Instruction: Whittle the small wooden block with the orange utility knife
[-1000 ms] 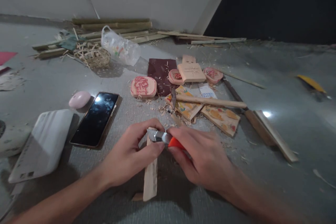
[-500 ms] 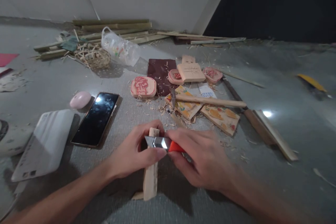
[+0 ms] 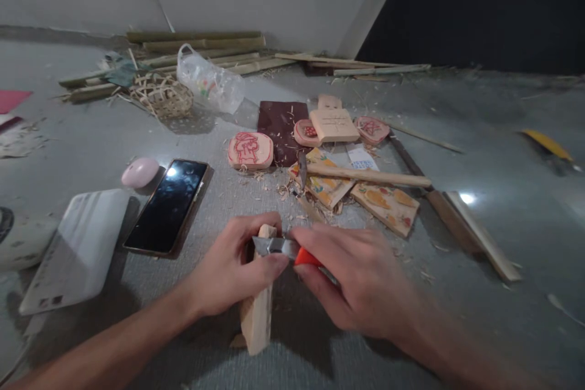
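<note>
My left hand (image 3: 237,265) is wrapped round the upper part of a pale wood stick (image 3: 259,323), which slants toward me. Its thumb lies at the near side of a metal blade. In my right hand (image 3: 351,274) is a cutter with a red-orange handle (image 3: 307,257). The cutter's silver blade (image 3: 274,246) lies across the stick near its top end, pointing left. Beyond my hands, a hammer (image 3: 365,175) rests on wooden pieces painted with fruit (image 3: 386,205). Wood shavings are scattered around it.
A phone (image 3: 168,206), a pink oval object (image 3: 141,172) and a white device (image 3: 77,250) lie at the left. Carved blocks (image 3: 250,150), a plastic bag (image 3: 210,82), a woven basket (image 3: 162,96) and bamboo (image 3: 201,44) are farther back. A long blade (image 3: 457,222) lies at the right.
The stick's near end has swung slightly left and tilted, showing more of its side. The blade has turned a little in my right hand. Both hands keep their hold.
</note>
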A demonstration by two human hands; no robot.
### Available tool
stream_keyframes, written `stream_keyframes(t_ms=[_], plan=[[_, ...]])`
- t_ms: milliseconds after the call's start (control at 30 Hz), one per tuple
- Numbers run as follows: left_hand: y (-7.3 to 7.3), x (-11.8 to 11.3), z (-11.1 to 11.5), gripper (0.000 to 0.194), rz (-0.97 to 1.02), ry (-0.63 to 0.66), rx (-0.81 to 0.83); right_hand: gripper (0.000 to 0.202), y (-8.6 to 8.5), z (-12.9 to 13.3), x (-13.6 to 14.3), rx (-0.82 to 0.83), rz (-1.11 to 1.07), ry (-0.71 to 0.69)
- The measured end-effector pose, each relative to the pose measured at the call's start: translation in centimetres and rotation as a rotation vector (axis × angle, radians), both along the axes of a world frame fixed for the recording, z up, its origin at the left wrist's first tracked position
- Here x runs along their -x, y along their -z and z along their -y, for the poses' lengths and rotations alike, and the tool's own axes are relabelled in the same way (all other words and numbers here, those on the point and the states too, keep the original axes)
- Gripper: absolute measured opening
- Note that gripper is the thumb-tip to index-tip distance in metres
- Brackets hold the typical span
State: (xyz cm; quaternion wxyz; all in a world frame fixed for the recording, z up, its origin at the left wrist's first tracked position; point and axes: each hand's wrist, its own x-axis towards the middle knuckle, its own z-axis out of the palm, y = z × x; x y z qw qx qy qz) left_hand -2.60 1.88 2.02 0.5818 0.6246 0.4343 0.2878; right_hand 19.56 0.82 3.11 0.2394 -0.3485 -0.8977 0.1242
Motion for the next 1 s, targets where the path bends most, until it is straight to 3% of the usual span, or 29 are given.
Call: stream_keyframes(t_ms=[200,433,733,1000], plan=[[0.3,0.0,0.2,0.034,-0.028,-0.034,0.03,0.018,0.0,0.4,0.2,-0.007,0.008,0.061],[-0.1,-0.4,-0.1,0.028,-0.01,0.012,0.012,0.018,-0.2,-0.2,-0.7,0.077,0.009,-0.04],[-0.2,-0.3,0.1,0.028,-0.012,0.003,-0.012,0.018,0.0,-0.6,-0.7,0.126,-0.002,-0.068],[0.0,-0.4,0.4,0.026,-0.025,-0.079,0.0,0.019,0.4,0.3,0.1,0.014,0.002,0.023]])
